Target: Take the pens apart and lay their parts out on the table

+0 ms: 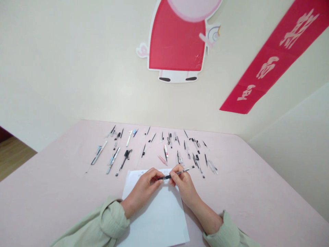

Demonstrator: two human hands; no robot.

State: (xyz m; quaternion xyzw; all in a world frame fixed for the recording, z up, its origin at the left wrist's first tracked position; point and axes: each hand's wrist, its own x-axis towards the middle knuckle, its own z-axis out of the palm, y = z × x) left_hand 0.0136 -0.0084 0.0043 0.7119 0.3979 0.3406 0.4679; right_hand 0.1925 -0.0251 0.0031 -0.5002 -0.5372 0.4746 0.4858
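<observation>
A pen (185, 169) with a clear barrel and black front part is held level between both hands, above the top of a white sheet of paper (156, 209). My left hand (146, 185) pinches its dark left end with thumb and fingers. Around the middle of the barrel, my right hand (183, 185) is closed, and the black-tipped right end sticks out past the fingers. Small handwritten marks show along the paper's upper edge, partly covered by the hands. Just beyond the hands lies a pink pen piece (162, 160).
Rows of pens and loose pen parts cover the far half of the pink tabletop (77, 192), including a black pen (124, 162) and a patterned pen (113, 160). Behind the table stands a wall with a cartoon cutout (177, 44) and a red banner (272, 61).
</observation>
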